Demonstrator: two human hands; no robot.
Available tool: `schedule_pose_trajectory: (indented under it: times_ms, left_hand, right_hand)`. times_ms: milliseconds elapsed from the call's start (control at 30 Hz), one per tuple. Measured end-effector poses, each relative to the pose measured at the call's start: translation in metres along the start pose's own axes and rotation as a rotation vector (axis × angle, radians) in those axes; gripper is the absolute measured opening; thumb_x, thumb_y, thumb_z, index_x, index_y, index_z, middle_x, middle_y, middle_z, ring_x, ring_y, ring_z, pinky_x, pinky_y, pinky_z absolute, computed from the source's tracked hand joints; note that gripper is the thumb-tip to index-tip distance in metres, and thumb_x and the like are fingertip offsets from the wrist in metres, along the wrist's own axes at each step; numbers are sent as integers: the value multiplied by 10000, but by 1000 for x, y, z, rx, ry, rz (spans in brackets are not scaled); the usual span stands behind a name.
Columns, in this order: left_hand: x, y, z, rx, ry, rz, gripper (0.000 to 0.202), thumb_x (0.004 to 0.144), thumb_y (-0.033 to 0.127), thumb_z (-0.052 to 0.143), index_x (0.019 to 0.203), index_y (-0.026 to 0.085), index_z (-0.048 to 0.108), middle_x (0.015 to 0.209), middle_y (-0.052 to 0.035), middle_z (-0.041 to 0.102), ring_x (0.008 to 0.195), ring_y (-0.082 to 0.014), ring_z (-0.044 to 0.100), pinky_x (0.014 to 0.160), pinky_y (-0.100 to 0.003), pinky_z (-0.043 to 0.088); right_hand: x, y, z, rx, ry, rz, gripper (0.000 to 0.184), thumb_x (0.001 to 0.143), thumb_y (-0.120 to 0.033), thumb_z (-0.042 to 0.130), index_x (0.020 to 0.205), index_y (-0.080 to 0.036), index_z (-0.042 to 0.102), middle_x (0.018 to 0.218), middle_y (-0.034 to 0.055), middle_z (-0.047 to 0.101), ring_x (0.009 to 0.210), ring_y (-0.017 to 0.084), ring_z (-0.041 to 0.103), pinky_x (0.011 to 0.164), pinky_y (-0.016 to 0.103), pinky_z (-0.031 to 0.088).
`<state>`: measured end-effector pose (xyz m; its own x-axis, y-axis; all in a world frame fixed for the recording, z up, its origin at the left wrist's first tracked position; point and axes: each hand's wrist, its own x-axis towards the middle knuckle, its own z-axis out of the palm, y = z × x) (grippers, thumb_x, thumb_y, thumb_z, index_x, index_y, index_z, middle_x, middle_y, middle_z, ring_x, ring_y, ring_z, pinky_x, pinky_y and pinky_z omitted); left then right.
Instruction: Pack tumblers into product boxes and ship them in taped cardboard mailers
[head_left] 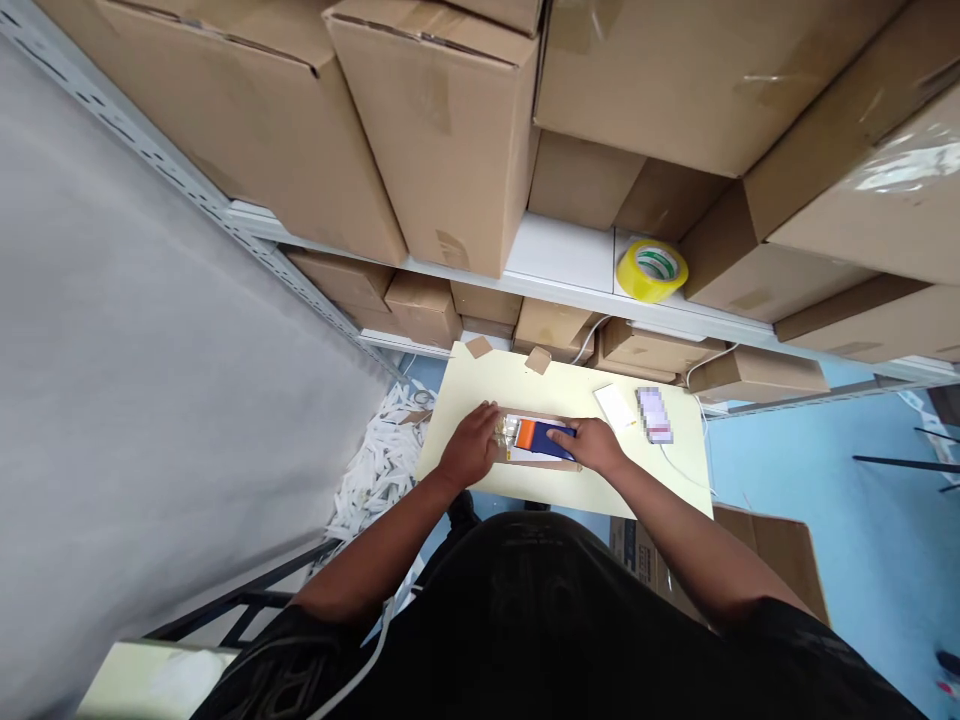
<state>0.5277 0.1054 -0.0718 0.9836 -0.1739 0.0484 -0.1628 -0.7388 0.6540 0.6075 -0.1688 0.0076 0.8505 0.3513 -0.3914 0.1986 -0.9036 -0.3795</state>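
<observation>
On the pale yellow table (465,380) lies a flat brown cardboard piece (540,466) with a white sheet or label (536,457) on it. My right hand (596,443) is closed round a hand tool with a dark blue handle (555,440) and an orange front part (526,434); its kind is not clear. The tool's front end points left, over the cardboard. At the cardboard's left end rests my left hand (472,443), fingers stretched out, beside a shiny clear strip (506,430) that looks like tape.
A white card (615,407) and a phone (655,414) with a cable lie on the table's right. Small cardboard scraps (538,360) are at its back edge. Shelves with cardboard boxes (442,140) overhang it, holding a yellow tape roll (651,270). White paper strips (375,470) cover the floor left.
</observation>
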Motion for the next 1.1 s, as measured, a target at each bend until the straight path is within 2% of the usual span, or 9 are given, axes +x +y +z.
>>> schedule_pose_trajectory:
  times_ms: [67,167,367,467,633,767,867,967,1100]
  left_hand:
    - [-3,7,4,103,-99,108,717,948,400,544,1574,89,383,1657,-184,335,1566,-335,233,1278,-527,207]
    - [-7,11,13,232,-142,123,872,931,536,567,1600,44,300,1678,-232,250,1584,-366,150,1277,-547,146]
    - [-6,7,17,333,-147,136,871,950,557,526,1617,61,266,1684,-227,232,1590,-345,134,1283,-519,104]
    - [-6,7,17,352,-157,127,867,951,552,528,1623,77,255,1685,-222,230,1588,-342,142,1281,-521,108]
    - [-6,8,16,378,-165,125,871,959,561,517,1631,83,236,1691,-212,219,1590,-337,133,1281,-515,115]
    - [-5,7,17,394,-164,134,874,969,584,489,1631,73,236,1693,-208,215,1591,-338,128,1280,-509,125]
    - [-5,6,17,408,-159,143,876,975,592,472,1629,58,237,1693,-209,212,1592,-338,121,1280,-507,131]
    - [-5,5,19,417,-157,153,878,977,590,468,1634,62,223,1695,-206,205,1593,-337,111,1280,-503,138]
    - [-5,3,20,420,-151,164,884,980,588,466,1641,67,197,1699,-202,191,1594,-337,96,1279,-508,155]
  right_hand:
    - [1,0,0,-8,-2,-4,547,934,-727,515,1011,-278,819,857,69,789,822,238,715,661,277,410]
    - [2,0,-1,-7,-15,-1,560,925,-741,518,996,-273,818,860,71,788,820,233,706,658,275,403]
    - [3,1,-8,39,-43,-14,610,901,-784,503,924,-257,809,833,69,772,798,224,688,646,273,401]
    - [0,16,-13,84,-30,-42,587,891,-782,520,891,-265,798,805,60,756,773,215,671,633,274,387]
    - [-22,86,-26,112,15,88,635,865,-782,544,588,-220,646,575,46,624,595,187,575,562,307,312]
    - [-53,156,-42,183,25,193,604,864,-741,587,564,-217,596,536,46,587,556,177,539,581,341,313]
    - [-66,185,-47,151,44,240,602,865,-734,589,548,-223,592,508,54,562,544,184,536,592,361,315]
    - [-57,184,-38,13,-3,234,594,864,-740,587,593,-215,643,587,92,626,613,212,583,617,355,334]
    - [-22,157,-14,-75,-52,234,633,815,-793,598,701,-185,726,775,153,733,727,247,662,628,328,374]
